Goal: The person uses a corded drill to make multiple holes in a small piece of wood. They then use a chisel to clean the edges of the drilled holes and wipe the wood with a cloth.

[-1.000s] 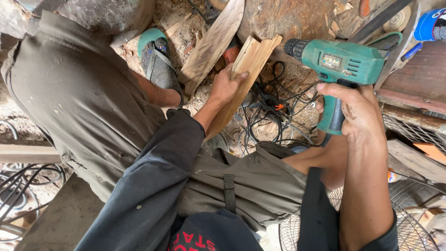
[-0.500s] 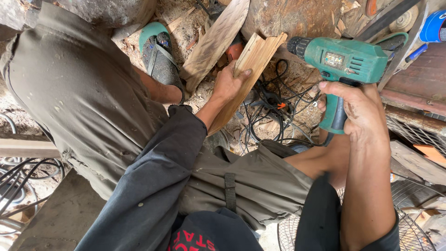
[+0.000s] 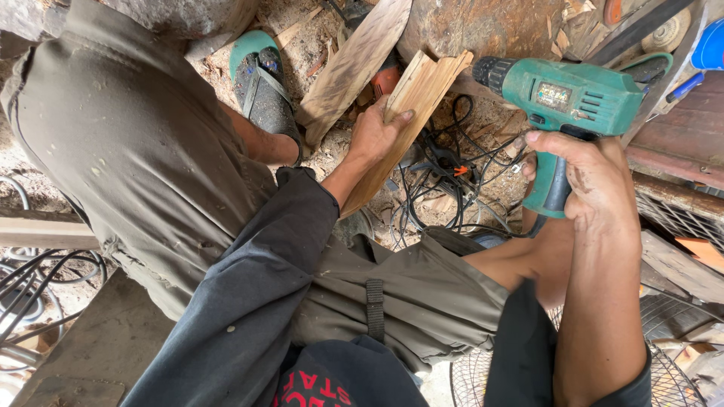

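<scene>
Below, my left hand (image 3: 375,134) wraps the middle of a stiff, light wooden plank (image 3: 411,113) angled over tangled cables (image 3: 445,188). Right of it, my right hand (image 3: 588,177) grips a green drill (image 3: 573,98); the heavier tool's handle suits holding.

Ground under me is bare dirt floor (image 3: 317,45) covered in wood chips and sawdust, pretty messy. Lying right on it: a weathered brown wooden board (image 3: 354,68) angled past my foot, which sits in a teal rubber sandal (image 3: 260,83) flat on the dirt. Just beside that there's a tangle of black power cables (image 3: 445,181) with a small orange clip in it. A big rusty brown rock (image 3: 483,26) sits at the top. Off to my left, a pale wooden beam (image 3: 45,232) and more loose black cords (image 3: 30,286).
</scene>
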